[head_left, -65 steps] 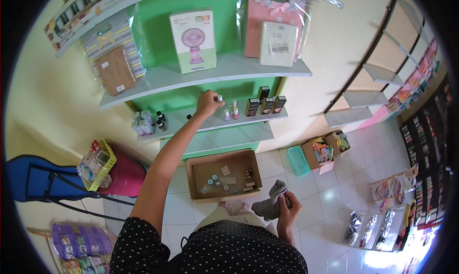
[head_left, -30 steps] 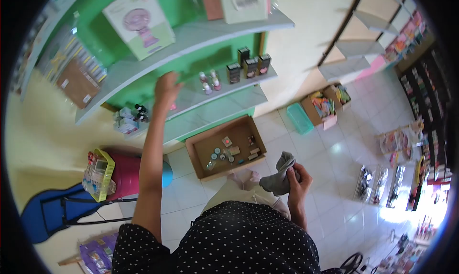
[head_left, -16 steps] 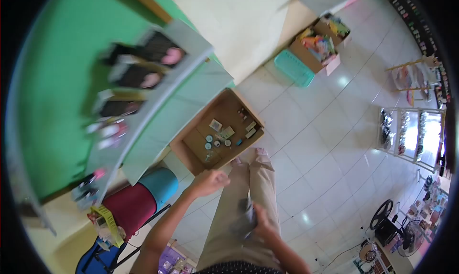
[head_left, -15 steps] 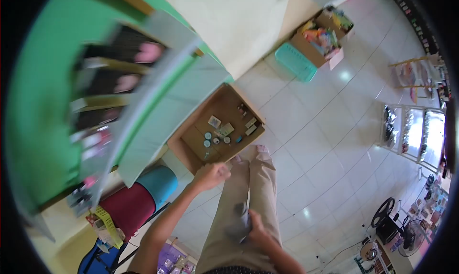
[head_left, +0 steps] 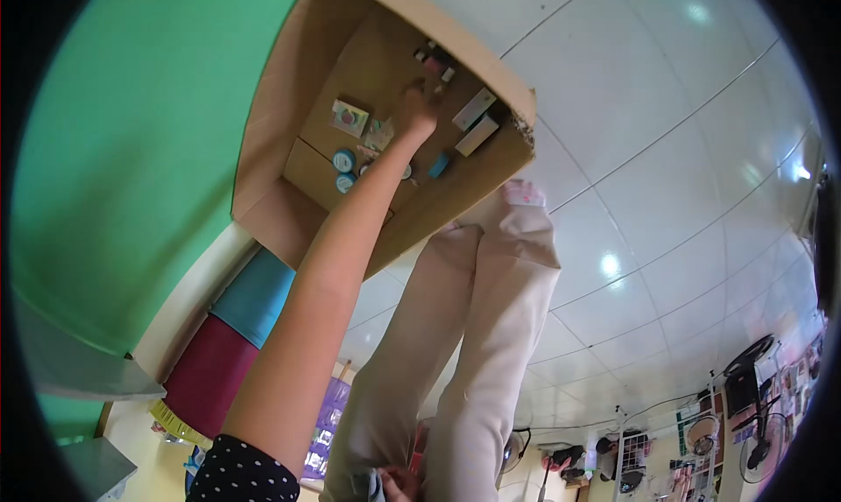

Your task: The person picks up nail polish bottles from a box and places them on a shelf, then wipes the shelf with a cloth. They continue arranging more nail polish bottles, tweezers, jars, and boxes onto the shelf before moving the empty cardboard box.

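Note:
My left hand [head_left: 417,114] reaches down into an open cardboard box [head_left: 272,152] on the floor. Its fingers are a little apart, just short of some small dark-capped bottles [head_left: 435,60]. Around it in the box lie a small square packet [head_left: 349,117], round blue-lidded tubs [head_left: 343,160], white slim boxes [head_left: 476,109] and a small blue item [head_left: 439,165]. Low in the view, my right hand [head_left: 400,483] is closed on a grey cloth-like thing [head_left: 375,486] by my thigh, partly cut off by the frame edge.
A green wall [head_left: 131,152] rises on the left. Blue and maroon bins [head_left: 210,362] stand behind the box. White floor tiles [head_left: 631,169] spread to the right, with a fan [head_left: 760,441] and racks at the lower right.
My view has come down closer to the box. My left hand has moved from outside its near edge to inside it. My right hand has dropped lower, still with the grey thing.

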The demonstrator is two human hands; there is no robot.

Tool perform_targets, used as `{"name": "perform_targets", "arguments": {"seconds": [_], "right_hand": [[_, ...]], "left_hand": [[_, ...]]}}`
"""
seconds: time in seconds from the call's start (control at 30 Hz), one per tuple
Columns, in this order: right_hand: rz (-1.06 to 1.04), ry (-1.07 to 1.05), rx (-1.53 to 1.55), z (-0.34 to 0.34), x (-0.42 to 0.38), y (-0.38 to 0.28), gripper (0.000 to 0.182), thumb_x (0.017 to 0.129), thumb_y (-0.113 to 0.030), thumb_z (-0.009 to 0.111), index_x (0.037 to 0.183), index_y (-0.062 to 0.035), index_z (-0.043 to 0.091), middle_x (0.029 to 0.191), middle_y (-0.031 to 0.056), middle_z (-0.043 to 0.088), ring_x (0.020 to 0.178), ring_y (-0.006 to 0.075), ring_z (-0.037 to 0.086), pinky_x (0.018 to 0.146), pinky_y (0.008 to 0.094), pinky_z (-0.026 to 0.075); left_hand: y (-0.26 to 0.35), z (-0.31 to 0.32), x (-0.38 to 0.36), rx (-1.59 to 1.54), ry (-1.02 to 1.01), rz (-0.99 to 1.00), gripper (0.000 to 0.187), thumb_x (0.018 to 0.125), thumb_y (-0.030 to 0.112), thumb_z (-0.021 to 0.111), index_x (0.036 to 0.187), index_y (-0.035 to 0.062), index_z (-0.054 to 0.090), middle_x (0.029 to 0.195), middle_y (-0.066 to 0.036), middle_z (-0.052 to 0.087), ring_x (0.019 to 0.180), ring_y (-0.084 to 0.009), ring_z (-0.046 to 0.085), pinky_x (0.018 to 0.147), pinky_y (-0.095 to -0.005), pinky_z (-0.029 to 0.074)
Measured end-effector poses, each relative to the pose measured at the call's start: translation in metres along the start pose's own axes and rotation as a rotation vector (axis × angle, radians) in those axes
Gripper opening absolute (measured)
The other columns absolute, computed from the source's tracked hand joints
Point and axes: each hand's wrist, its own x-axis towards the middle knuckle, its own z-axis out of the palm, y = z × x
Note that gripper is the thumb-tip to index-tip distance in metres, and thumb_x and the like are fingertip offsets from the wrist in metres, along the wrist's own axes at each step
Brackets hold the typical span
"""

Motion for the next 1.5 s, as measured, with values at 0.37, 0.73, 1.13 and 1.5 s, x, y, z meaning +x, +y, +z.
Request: {"name": "perform_targets", "arguments": {"seconds": [0.37,0.73,1.13,1.5], "right_hand": [[-0.033,-0.012,0.018,0.004,0.005,-0.041,0.02,0.082,-0.021,0.052,0.086,-0.0024,0.059,0.076,0.0019,0.059,0.074,0.0127,0.054,0.069,0.024,0.042],[-0.267,-0.423,0.109,-0.022,-0.034,-0.034,0.027,0.082,-0.024,0.052,0.095,-0.0009,0.058,0.084,0.008,0.059,0.086,0.0172,0.053,0.081,0.0294,0.041],[-1.441,-0.365,-0.419,0.022,-0.277,-0.156,0.034,0.071,-0.005,0.054,0.103,0.0049,0.053,0.1,0.0116,0.055,0.091,0.0167,0.052,0.082,0.028,0.039],[-1.864,-0.519,-0.884,0.093,-0.396,-0.11,0.012,0.072,-0.002,0.056,0.081,0.0066,0.057,0.078,0.0075,0.057,0.072,0.0095,0.05,0.063,0.0227,0.04]], "left_hand": [[0.01,0.01,0.01,0.07,0.07,0.099,0.032,0.067,0.029,0.067,0.087,0.0049,0.06,0.076,-0.014,0.062,0.077,-0.0307,0.06,0.066,-0.0378,0.047],[0.147,-0.225,-0.193,-1.145,-0.513,-0.239,0.038,0.069,0.016,0.071,0.102,0.0058,0.057,0.079,0.002,0.058,0.072,-0.0048,0.054,0.059,-0.0195,0.045],[0.304,-0.471,-0.444,-0.921,-0.085,0.015,0.027,0.07,0.014,0.069,0.093,0.0045,0.059,0.074,0.005,0.055,0.065,-0.0008,0.045,0.052,-0.0174,0.037],[0.329,-0.561,-0.52,-1.324,0.621,0.129,0.013,0.082,0.008,0.055,0.088,-0.0029,0.056,0.073,-0.001,0.055,0.067,-0.0042,0.049,0.054,-0.02,0.04]]}}
